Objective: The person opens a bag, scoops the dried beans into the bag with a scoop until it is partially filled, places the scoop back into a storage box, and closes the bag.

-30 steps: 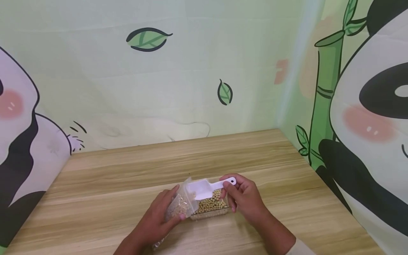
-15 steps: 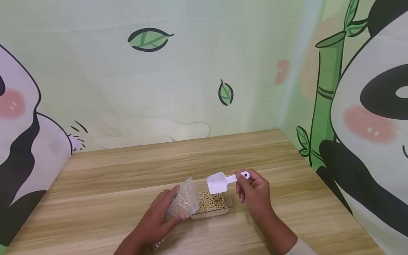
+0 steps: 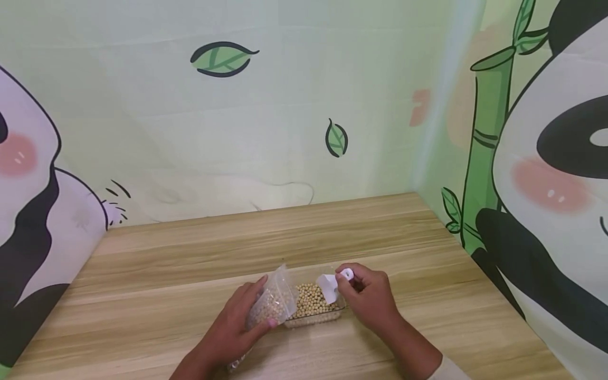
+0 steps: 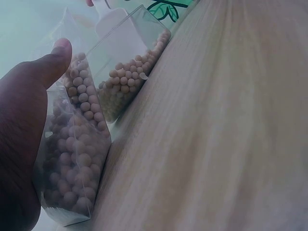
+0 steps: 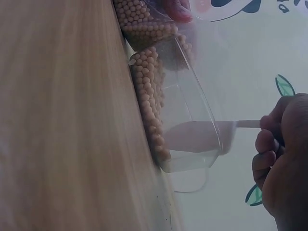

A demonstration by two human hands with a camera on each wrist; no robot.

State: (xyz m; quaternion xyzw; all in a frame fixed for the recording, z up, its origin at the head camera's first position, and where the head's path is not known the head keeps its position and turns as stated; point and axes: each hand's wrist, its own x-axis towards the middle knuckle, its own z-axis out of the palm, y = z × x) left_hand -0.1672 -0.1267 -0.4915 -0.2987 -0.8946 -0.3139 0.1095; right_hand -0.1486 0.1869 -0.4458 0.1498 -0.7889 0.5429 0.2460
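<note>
My right hand (image 3: pixel 372 295) pinches the handle of a white plastic scoop (image 3: pixel 326 289). In the right wrist view the scoop's blade (image 5: pixel 192 137) points down inside the clear box, its tip near the beans. Round pale dried beans (image 3: pixel 310 300) partly fill this clear plastic box (image 3: pixel 314 319), which stands on the table. Left of it, my left hand (image 3: pixel 235 324) holds a clear zip bag (image 3: pixel 274 301) of the same beans, mouth tilted toward the box. The left wrist view shows the thumb (image 4: pixel 60 50) across the bag, whose bottom end is low by the tabletop.
The wood-grain table (image 3: pixel 214 248) reaches back to a pale green wall sheet (image 3: pixel 285 132) printed with leaves. Panda drawings (image 3: pixel 546 195) cover the side wall at the right, and another panda (image 3: pixel 28 211) is at the left.
My right hand drew the scoop away from the bag to the right, lifting it above the box, then lowered and tilted its blade into the box. The left hand and bag stayed put.
</note>
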